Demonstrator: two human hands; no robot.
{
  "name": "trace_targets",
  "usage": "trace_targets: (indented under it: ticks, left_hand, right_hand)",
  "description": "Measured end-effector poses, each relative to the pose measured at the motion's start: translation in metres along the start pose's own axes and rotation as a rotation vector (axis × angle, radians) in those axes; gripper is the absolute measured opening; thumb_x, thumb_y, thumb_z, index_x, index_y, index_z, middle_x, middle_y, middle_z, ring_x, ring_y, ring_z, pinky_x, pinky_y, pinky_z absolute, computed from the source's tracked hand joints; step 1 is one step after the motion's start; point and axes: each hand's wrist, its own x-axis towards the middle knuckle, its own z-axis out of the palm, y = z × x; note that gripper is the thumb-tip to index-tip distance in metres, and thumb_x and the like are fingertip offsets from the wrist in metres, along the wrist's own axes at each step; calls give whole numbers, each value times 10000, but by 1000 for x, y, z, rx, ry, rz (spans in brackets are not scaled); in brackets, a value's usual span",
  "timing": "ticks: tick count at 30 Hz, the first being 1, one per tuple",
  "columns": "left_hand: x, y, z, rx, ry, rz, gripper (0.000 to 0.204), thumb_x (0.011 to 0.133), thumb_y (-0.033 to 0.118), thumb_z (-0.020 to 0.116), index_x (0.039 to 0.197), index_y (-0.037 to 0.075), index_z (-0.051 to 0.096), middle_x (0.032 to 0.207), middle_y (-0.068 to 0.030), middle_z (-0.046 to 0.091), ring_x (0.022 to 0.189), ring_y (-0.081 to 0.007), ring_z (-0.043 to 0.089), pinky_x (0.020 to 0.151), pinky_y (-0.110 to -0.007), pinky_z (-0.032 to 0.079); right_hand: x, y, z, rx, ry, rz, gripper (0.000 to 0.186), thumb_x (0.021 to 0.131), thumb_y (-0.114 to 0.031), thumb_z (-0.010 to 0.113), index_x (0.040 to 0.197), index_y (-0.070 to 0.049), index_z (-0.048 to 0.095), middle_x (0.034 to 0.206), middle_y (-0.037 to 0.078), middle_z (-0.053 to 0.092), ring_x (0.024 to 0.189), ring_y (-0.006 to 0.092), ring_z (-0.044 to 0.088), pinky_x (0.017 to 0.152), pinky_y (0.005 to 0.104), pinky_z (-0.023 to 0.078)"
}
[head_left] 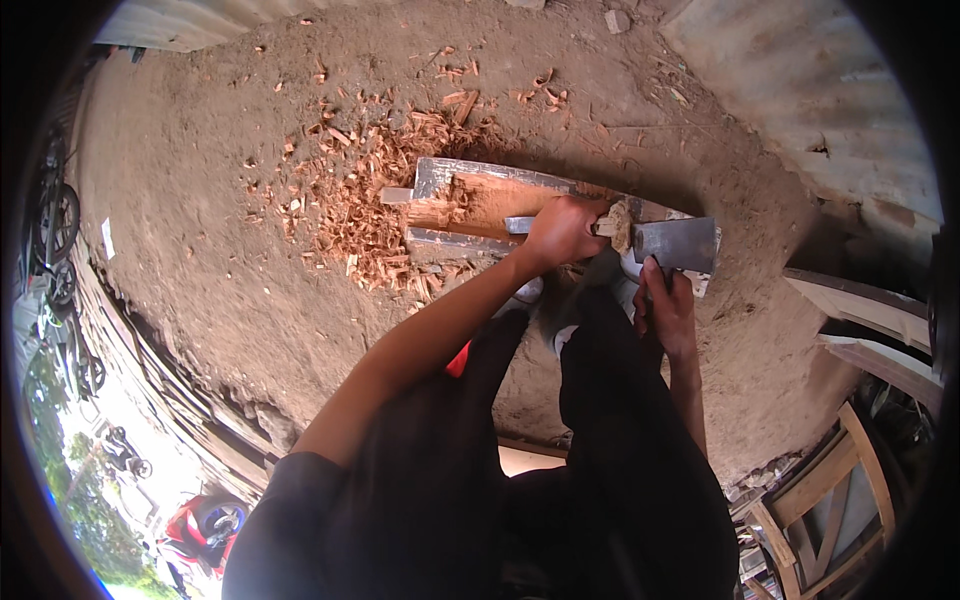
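Observation:
My left hand (565,232) is closed around a chisel, its flat metal blade (518,225) pointing left over a long wooden block (510,200). The chisel's frayed wooden butt (618,228) sticks out on the right side of my fist. The block lies low in front of my feet, with dark worn edges and a reddish, cut-out hollow. My right hand (668,308) is closed on a cleaver-like tool with a broad grey metal blade (676,244). That blade lies just right of the chisel's butt. Its handle is mostly hidden by my fingers.
Reddish wood shavings (375,200) cover the dirt floor (230,200) left of the block. Corrugated sheeting (800,90) stands at the far right. Wooden frames (825,490) lean at the lower right. Stacked boards (180,385) and a red motorcycle (200,530) are at the left.

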Motion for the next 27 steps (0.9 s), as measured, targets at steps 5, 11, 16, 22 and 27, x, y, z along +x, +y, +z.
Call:
trace_targets:
  ticks: [5,11,16,22,27]
  left_hand:
    - [-3,2,-1,-16,37,-4,259,658,203,721,826,27,632,721,-213,651,730,-420,658,677,-501,538]
    - [0,-3,0,9,31,15,265,656,208,730,827,31,631,714,-207,649,730,-415,661,671,-502,538]
    - [-1,-1,1,-18,18,-10,264,667,217,736,826,37,627,711,-194,652,731,-410,664,671,-500,539]
    - [-3,-2,1,-2,7,3,256,676,214,729,839,44,630,727,-194,662,741,-405,670,679,-496,544]
    - [-2,-2,2,-19,6,16,252,674,217,725,840,50,635,738,-195,667,749,-403,672,684,-497,546]
  right_hand:
    - [-18,-14,-7,310,63,41,444,1037,-433,535,854,-28,536,569,42,489,395,145,493,364,291,389]
    - [-5,-28,-17,53,-33,70,434,1047,-422,515,846,-39,528,568,30,485,393,140,480,368,292,386]
    - [2,-14,-5,218,40,21,391,1046,-405,515,895,-44,530,580,37,488,401,141,487,377,283,386]
    - [-2,-13,-15,259,-15,42,419,1032,-448,545,893,-53,523,559,44,477,368,133,441,353,285,366]
    - [11,6,-8,89,-61,-53,432,1050,-469,496,911,-61,517,562,35,452,364,128,418,349,284,365]
